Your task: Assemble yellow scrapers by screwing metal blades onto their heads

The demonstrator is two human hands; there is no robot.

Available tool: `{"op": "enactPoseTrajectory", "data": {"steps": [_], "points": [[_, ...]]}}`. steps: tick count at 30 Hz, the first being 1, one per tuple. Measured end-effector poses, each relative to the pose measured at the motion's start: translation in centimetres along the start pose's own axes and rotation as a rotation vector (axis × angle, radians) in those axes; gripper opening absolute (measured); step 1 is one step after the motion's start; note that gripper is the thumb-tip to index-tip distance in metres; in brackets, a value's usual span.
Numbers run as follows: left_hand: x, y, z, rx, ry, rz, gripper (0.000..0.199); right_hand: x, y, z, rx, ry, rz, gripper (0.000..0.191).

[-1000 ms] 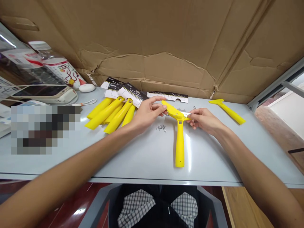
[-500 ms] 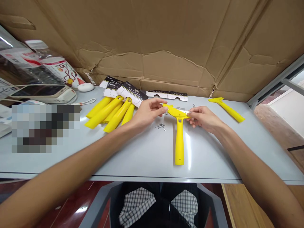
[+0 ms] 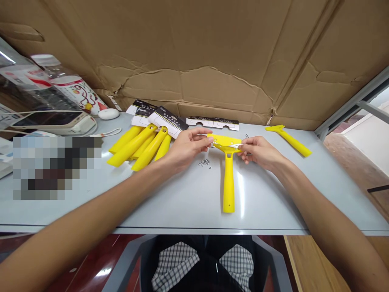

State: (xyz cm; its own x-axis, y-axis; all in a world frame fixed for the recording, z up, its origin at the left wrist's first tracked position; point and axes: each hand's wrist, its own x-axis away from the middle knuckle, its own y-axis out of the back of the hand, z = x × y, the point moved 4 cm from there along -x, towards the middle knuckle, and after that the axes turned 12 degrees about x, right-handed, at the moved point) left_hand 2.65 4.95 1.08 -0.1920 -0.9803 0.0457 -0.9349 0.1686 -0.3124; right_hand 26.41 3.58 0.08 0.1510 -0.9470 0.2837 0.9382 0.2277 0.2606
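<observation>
A yellow T-shaped scraper handle [image 3: 228, 178] lies on the grey table, its grip toward me and its wide head away. My left hand [image 3: 193, 145] pinches the left end of the head between thumb and fingers. At the right end, my right hand [image 3: 257, 150] is closed on a small white or metal plate [image 3: 236, 146] that lies against the head. Small screws and nuts [image 3: 204, 162] sit in a loose pile below my left fingers. Thin metal pieces behind the head are partly hidden.
Several yellow handles [image 3: 148, 152] with printed cards [image 3: 168, 122] lie to the left. More cards [image 3: 212, 123] rest by the cardboard [image 3: 194, 48]. One yellow piece [image 3: 291, 142] is at right. Bottles [image 3: 75, 87] and a phone [image 3: 48, 118] stand or lie far left.
The yellow head looks fuller and straighter across its top edge, and the plate at its right end shows more. Both hands keep nearly the same places.
</observation>
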Motion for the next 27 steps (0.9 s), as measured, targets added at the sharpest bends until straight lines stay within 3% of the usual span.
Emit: {"op": "enactPoseTrajectory", "data": {"steps": [9,15,19,23,27], "points": [[0.1,0.2,0.3,-0.271,-0.143,0.01,0.026,0.3,-0.2,0.4,-0.012,0.004,0.017,0.008],[-0.1,0.7,0.7,-0.293,-0.101,-0.041,0.028,0.4,-0.2,0.5,-0.02,0.005,0.005,0.01],[-0.1,0.6,1.3,-0.16,-0.032,-0.063,0.024,0.4,-0.2,0.5,-0.022,0.011,0.01,0.013],[-0.3,0.2,2.5,0.078,0.093,0.012,0.021,0.4,-0.3,0.3,-0.016,0.027,0.033,0.01],[-0.4,0.4,2.8,0.121,0.144,0.013,0.025,0.4,-0.4,0.4,-0.007,0.036,0.054,0.008]]}}
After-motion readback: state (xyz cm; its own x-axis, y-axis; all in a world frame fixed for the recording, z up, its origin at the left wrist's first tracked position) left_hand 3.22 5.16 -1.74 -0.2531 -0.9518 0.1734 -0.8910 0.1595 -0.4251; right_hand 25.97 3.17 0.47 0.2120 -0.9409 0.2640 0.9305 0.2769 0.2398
